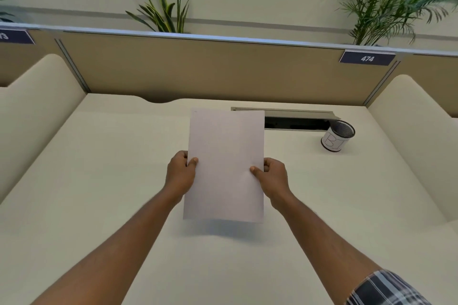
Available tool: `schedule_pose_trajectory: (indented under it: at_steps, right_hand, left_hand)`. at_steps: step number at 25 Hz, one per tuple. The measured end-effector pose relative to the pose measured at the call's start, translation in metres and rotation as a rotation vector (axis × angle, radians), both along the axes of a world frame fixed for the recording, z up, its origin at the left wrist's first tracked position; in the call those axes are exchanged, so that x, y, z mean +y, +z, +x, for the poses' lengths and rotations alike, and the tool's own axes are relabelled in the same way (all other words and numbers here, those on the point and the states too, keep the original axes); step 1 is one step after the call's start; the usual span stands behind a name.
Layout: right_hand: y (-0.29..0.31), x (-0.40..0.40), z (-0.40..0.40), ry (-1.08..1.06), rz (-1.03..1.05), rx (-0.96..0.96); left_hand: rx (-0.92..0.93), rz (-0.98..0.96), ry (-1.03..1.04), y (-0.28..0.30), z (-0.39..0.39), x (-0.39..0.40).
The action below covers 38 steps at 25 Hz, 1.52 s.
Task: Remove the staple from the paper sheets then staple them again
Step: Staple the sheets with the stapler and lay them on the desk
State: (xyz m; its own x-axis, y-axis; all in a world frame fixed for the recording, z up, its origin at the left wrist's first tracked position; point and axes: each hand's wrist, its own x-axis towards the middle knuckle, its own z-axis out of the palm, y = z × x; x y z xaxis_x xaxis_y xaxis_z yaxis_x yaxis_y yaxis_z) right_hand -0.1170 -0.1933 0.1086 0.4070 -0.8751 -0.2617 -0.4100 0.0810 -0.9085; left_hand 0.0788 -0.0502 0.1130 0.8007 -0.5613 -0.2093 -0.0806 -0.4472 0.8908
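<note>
The person's left hand (180,174) has its grip closed on the left edge of the paper sheets (225,163), thumb on the front face and fingers curled out of sight behind. The sheets are held up off the cream tabletop (99,181), roughly upright and facing the camera, with their shadow falling on the surface just below the bottom edge. A faint small mark sits at the top-left corner of the sheets; it may be the staple, but it is too small to tell. The right hand (272,176) mirrors the left, its thumb pinching the right edge from the front with the fingers behind. Further right, near the open cable tray (295,122) at the back of the tabletop, stands a mesh pen cup (337,138) with a paper label, well apart from the hands. No stapler or staple remover shows anywhere in view. Judging from this, the task looks to be at one of its ends: either nothing has been started and the sheets are only being presented, or all is finished; the pictures do not settle which, since the corner cannot be read.
</note>
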Motion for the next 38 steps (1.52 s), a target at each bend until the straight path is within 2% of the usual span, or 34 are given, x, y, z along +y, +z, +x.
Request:
schedule_pose_trajectory:
  at_steps: [10, 15, 18, 22, 25, 38]
  right_hand:
    - [-0.009, -0.029, 0.112, 0.006, 0.171, 0.107]
    - [-0.039, -0.069, 0.176, -0.015, 0.182, 0.175]
    - [-0.038, -0.082, 0.207, -0.022, 0.163, 0.213]
    - [-0.062, -0.111, 0.245, -0.034, 0.116, 0.288]
    - [-0.071, -0.119, 0.262, -0.030, 0.107, 0.322]
    - [-0.102, -0.138, 0.283, -0.065, 0.001, 0.365]
  left_hand:
    - [0.051, 0.159, -0.016, -0.011, 0.111, -0.032]
    - [0.078, 0.250, -0.005, -0.030, 0.166, -0.064]
    - [0.083, 0.259, 0.044, -0.047, 0.191, -0.080]
    - [0.026, 0.284, 0.081, -0.069, 0.225, -0.101]
    - [-0.031, 0.292, 0.111, -0.075, 0.244, -0.110]
    - [-0.052, 0.277, 0.239, -0.090, 0.275, -0.127]
